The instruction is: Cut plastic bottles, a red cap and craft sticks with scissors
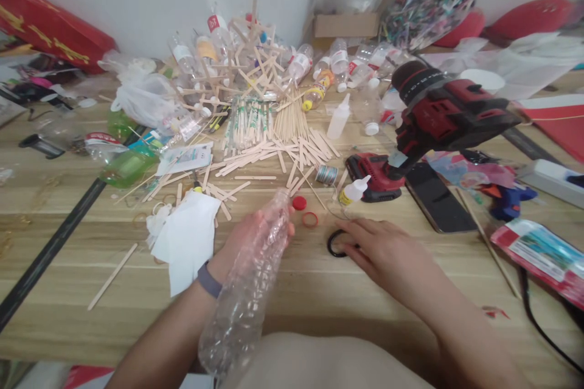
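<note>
My left hand [249,234] is closed around a clear plastic bottle [249,292], tilted with its neck pointing away from me and its base towards my body. Just past the neck, a red bottle cap [299,202] and a thin red ring [310,219] lie on the wooden table. Over to the right, my right hand [381,249] has its fingers and thumb closed on a black ring-shaped thing [336,245] at the tabletop. Part of that ring is hidden under the fingers, so its kind is unclear.
A red and black cordless drill [438,115] stands at the right, beside a phone [438,197]. Small glue bottles [353,190] and a thread spool [327,175] are ahead. Loose wooden sticks [255,158], several plastic bottles [339,61] and white paper [191,237] cover the back and left.
</note>
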Demonstrator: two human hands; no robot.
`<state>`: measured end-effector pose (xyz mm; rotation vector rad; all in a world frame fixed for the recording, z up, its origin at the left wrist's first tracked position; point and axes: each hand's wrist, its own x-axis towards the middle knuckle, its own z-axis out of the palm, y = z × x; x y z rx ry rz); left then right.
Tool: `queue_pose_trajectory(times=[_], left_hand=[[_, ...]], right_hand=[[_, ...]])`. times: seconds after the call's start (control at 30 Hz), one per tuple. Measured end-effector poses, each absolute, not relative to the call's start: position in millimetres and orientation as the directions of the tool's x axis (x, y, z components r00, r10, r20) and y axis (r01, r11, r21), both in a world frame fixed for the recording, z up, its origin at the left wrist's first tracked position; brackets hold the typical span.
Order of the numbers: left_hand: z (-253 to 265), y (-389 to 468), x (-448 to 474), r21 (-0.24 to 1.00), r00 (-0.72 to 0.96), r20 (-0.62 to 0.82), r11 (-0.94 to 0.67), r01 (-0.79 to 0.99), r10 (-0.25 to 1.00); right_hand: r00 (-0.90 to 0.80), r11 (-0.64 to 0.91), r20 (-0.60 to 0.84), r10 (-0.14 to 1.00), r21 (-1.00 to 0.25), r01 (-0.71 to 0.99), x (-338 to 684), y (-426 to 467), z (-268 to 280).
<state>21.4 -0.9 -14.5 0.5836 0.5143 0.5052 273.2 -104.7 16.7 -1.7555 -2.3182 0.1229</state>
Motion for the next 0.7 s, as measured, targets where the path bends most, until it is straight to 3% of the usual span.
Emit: queue_pose_trajectory(times=[0.07, 0.1, 0.17, 0.23, 0.33, 0.5, 0.6, 0.7], left_hand=[[-16.0, 1.0, 22.7, 0.602, 0.706, -0.317, 0.709, -0.367, 0.634], [-17.0, 1.7, 23.6, 0.602, 0.670, -0.311, 0.685, -0.409, 0.674], [-18.7, 1.6, 25.8, 0.618, 0.604, -0.284, 0.624, -0.478, 0.745], [-19.4, -1.1, 28.3, 0.635, 0.547, -0.260, 0.568, -0.524, 0.795], [-17.7, -9.4, 32.5, 0.685, 0.465, -0.231, 0.483, -0.546, 0.854], [-10.5, -25.6, 39.6, 0.818, 0.393, -0.177, 0.357, -0.451, 0.902], [-8.1, -32.3, 43.7, 0.834, 0.378, -0.212, 0.369, -0.410, 0.901], [-8.4, -36.6, 46.3, 0.832, 0.314, -0.259, 0.377, -0.408, 0.913]], right_hand=[[-0.228, 0.256, 0.118, 0.966, -0.364, 0.896, 252.1, -105.5, 16.3], [-0.211, 0.239, 0.112, 0.971, -0.501, 0.832, 240.8, -105.5, 14.6], [-0.172, 0.160, 0.067, 0.983, -0.771, 0.616, 219.1, -103.5, 9.7], [-0.170, 0.088, 0.022, 0.985, -0.916, 0.391, 201.0, -98.1, 4.8], [-0.168, 0.016, -0.029, 0.985, -0.966, 0.259, 183.3, -87.0, 0.6], [-0.038, -0.017, -0.030, 0.999, -0.950, 0.313, 169.7, -81.7, -5.0], [0.013, 0.045, 0.053, 0.999, -0.938, 0.343, 164.6, -86.0, -10.0], [0.017, 0.027, 0.035, 0.999, -0.939, 0.344, 160.7, -89.2, -10.6]])
